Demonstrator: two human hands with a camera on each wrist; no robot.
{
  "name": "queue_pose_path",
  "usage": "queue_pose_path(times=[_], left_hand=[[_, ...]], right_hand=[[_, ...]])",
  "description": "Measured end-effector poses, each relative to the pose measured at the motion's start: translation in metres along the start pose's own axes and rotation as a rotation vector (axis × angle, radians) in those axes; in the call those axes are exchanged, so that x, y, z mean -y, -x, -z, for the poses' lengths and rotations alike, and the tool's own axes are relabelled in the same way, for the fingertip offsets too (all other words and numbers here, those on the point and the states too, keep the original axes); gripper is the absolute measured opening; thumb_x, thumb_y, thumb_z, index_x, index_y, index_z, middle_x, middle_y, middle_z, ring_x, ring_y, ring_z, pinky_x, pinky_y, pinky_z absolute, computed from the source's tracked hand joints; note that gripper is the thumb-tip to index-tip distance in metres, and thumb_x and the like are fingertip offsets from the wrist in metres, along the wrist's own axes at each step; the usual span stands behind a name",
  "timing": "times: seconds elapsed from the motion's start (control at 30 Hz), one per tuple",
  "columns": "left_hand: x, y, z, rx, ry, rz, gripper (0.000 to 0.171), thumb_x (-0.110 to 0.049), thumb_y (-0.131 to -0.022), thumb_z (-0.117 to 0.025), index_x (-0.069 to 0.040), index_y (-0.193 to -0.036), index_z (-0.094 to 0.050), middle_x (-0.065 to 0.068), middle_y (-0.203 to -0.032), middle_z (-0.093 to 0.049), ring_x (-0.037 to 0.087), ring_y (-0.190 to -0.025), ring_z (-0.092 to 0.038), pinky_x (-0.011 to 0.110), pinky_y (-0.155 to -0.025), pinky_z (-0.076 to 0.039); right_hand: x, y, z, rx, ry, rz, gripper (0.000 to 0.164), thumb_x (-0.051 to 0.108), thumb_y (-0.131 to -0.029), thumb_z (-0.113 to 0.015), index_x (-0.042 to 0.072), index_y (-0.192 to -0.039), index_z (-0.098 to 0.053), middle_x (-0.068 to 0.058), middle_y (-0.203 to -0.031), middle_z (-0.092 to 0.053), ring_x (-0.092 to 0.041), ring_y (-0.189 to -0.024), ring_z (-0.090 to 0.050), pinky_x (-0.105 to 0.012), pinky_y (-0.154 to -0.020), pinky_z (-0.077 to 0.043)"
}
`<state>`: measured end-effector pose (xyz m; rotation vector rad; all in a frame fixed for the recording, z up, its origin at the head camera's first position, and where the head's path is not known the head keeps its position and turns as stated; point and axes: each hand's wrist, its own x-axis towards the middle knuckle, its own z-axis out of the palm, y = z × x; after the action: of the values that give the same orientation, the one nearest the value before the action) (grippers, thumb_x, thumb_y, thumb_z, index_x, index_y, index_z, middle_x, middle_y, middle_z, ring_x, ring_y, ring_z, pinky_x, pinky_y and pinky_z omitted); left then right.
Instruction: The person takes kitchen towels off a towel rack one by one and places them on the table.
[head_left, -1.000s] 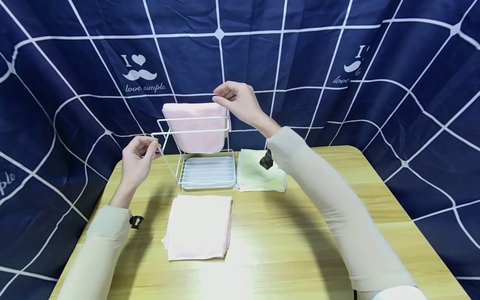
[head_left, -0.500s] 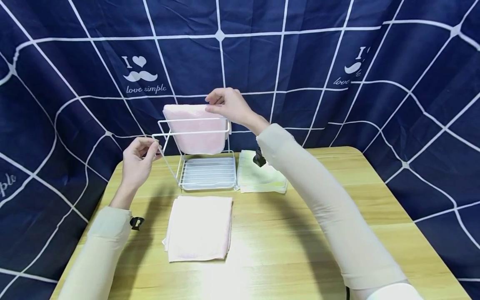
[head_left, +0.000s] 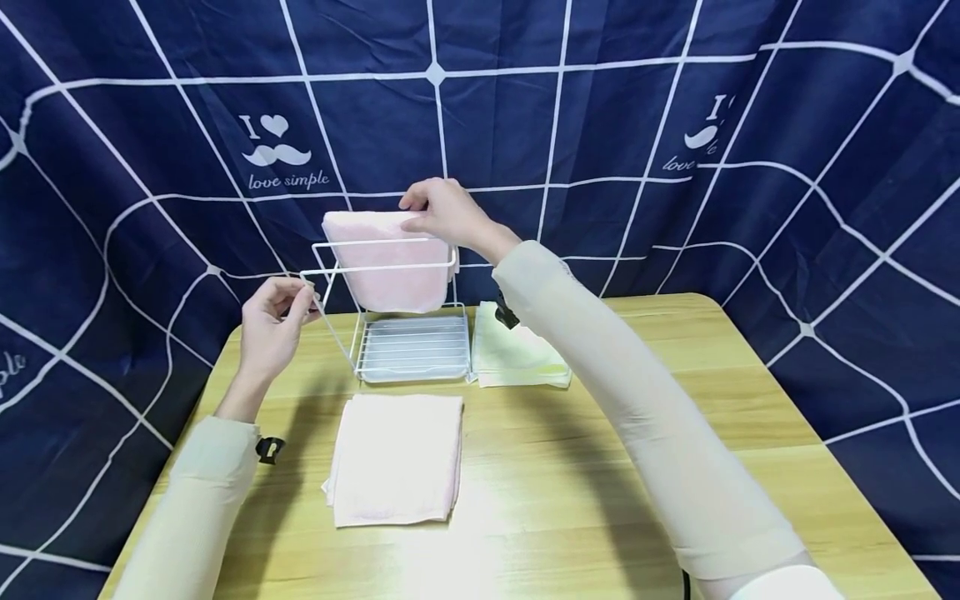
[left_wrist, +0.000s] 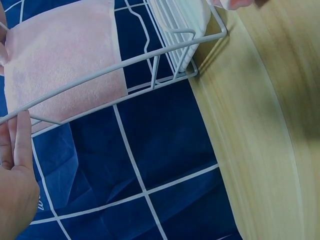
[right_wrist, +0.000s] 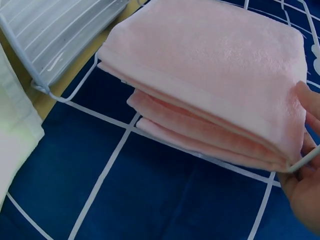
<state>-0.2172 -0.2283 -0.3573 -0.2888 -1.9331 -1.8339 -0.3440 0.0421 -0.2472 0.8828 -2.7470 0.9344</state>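
A folded pink towel [head_left: 393, 292] hangs over the back top bar of a white wire rack [head_left: 375, 269]. My right hand [head_left: 452, 217] pinches its upper edge near the right corner; in the right wrist view the thumb lies on the front of the towel [right_wrist: 210, 55] and the fingers behind it. With fingers and thumb, my left hand [head_left: 270, 325] holds the rack's front left upper corner. The left wrist view shows those fingers at the white bar [left_wrist: 120, 65]. In the right wrist view several folded layers hang loosely apart at the lower edge.
A second folded pink towel [head_left: 397, 462] lies on the wooden table [head_left: 540, 467] in front of the rack. Right of the rack lies a folded pale green towel [head_left: 517, 358]. A tray [head_left: 416, 354] sits in the rack's base. A dark blue curtain [head_left: 502, 125] hangs behind.
My right hand has moved left and slightly down, from just above the right corner of the hanging towel onto its top edge. My left hand stays on the rack.
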Motion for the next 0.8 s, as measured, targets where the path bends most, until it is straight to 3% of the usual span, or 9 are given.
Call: queue_pose_path(times=[0.13, 0.37, 0.8], left_hand=[[0.0004, 0.0002, 0.0008, 0.005, -0.016, 0.005, 0.014, 0.007, -0.102, -0.061, 0.019, -0.107, -0.057, -0.011, -0.083, -0.071, 0.000, -0.074, -0.068, 0.015, -0.073, -0.068], [0.0007, -0.0003, 0.0011, 0.012, -0.013, -0.003, 0.018, 0.007, -0.101, -0.061, 0.022, -0.109, -0.055, -0.011, -0.084, -0.071, 0.000, -0.075, -0.069, 0.016, -0.074, -0.068], [-0.0011, -0.0007, -0.0003, 0.008, -0.029, -0.001, 0.017, 0.007, -0.101, -0.062, 0.022, -0.108, -0.056, -0.012, -0.085, -0.071, 0.002, -0.075, -0.069, 0.017, -0.074, -0.069]], right_hand=[[0.0036, -0.0050, -0.0035, 0.030, 0.069, -0.026, 0.031, 0.027, -0.097, -0.079, 0.010, -0.123, -0.075, -0.006, -0.117, -0.077, -0.017, -0.110, -0.068, -0.033, -0.103, -0.058], [0.0059, -0.0066, -0.0058, 0.033, 0.140, -0.063, 0.029, 0.034, -0.099, -0.076, 0.016, -0.122, -0.078, -0.001, -0.120, -0.074, -0.014, -0.107, -0.065, -0.033, -0.099, -0.059], [0.0013, -0.0036, -0.0072, -0.003, 0.166, 0.004, 0.026, 0.035, -0.102, -0.072, 0.015, -0.117, -0.079, -0.001, -0.108, -0.068, -0.017, -0.101, -0.059, -0.033, -0.088, -0.055]])
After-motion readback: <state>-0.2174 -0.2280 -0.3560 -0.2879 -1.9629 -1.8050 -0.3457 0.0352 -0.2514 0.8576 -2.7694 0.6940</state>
